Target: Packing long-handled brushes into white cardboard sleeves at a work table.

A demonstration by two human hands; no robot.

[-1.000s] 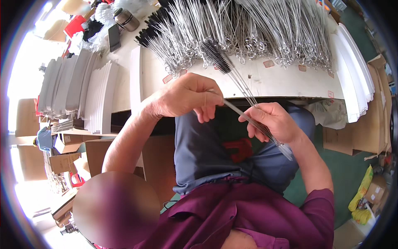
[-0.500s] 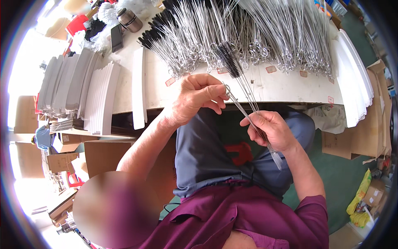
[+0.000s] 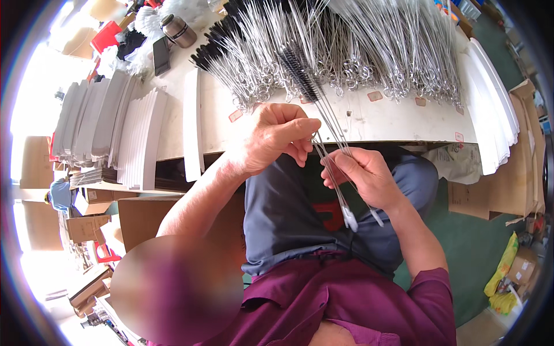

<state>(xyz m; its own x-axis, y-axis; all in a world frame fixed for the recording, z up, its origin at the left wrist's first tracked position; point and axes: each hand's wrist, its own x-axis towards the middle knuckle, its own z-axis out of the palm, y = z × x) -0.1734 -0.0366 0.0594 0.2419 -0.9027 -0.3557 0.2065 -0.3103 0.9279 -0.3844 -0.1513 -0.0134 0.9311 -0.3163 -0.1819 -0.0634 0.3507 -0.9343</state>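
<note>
With thumb and fingers pinched together, my left hand [image 3: 277, 135] grips the upper ends of several thin wire brushes [image 3: 349, 220] whose white tips hang down over my lap. My right hand [image 3: 366, 176] is closed around the wire stems of black-bristled brushes [image 3: 300, 75], their bristles pointing up over the table edge. One more pale-tipped wire brush [image 3: 376, 218] sticks out below my right hand. The wires cross between the two hands, and the fingers partly hide them. Beyond lies a wide pile of wire brushes [image 3: 346, 52] with looped ends towards me.
White folded card strips [image 3: 141, 135] stand stacked at the left, and more white sheets [image 3: 490, 109] hang over the right of the table [image 3: 404, 124]. A phone [image 3: 161, 56] and a metal flask [image 3: 178, 30] lie at the back left. Cardboard boxes [image 3: 496, 184] stand at the right.
My right hand has shifted slightly left and up, and the black bristles moved left with it. The white-tipped brushes have swung left, apart from the one below my right hand.
</note>
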